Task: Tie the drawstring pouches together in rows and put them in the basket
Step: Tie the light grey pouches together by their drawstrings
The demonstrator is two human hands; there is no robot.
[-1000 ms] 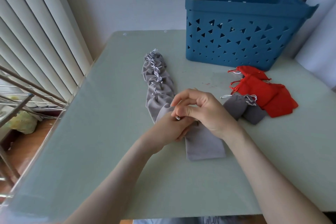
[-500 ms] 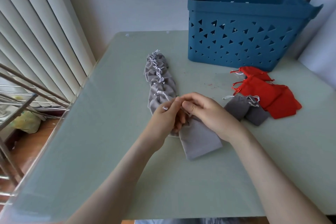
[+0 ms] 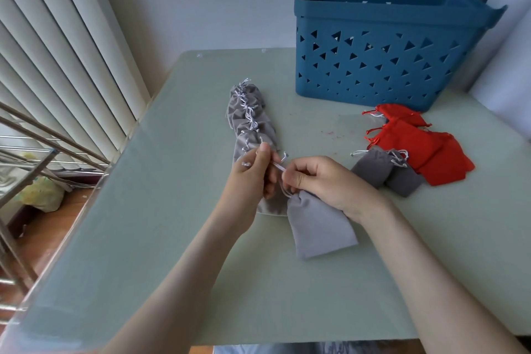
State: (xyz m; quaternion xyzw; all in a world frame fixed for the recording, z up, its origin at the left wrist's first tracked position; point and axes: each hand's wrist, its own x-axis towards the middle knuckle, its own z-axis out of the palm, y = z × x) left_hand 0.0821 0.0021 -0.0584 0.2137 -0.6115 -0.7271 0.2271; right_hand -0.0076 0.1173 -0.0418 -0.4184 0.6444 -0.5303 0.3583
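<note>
Head view of a pale green table (image 3: 143, 224). Left hand (image 3: 253, 172): fingers curled, thumb and fingertips pinching one end of a white drawstring (image 3: 279, 166); right hand (image 3: 324, 181): fingers curled, pinching the same cord just beside the mouth of a grey pouch (image 3: 319, 227); the short span of cord between the two hands is taut and slanted; both hands sit close together over the middle of the table. The grey pouch lies flat on the table, its mouth under the right hand, its closed end pointing toward the near edge; a second grey pouch (image 3: 273, 204) shows partly beneath the left hand, touching the first. Row of tied grey pouches (image 3: 250, 121): bunched mouth to mouth with white knotted cords along its top; it runs from the left hand toward the far edge, left of the basket. Blue basket (image 3: 382, 60): upright at the far right corner, wall pierced with triangular holes; contents cannot be told. Red pouches (image 3: 416, 149): a loose overlapping heap near the right edge, just in front of the basket. Two loose grey pouches (image 3: 373, 165): side by side, touching the red heap on its left, just beside the right hand. Beyond the left edge: white vertical blinds (image 3: 57, 52) and a metal rack (image 3: 34, 158).
</note>
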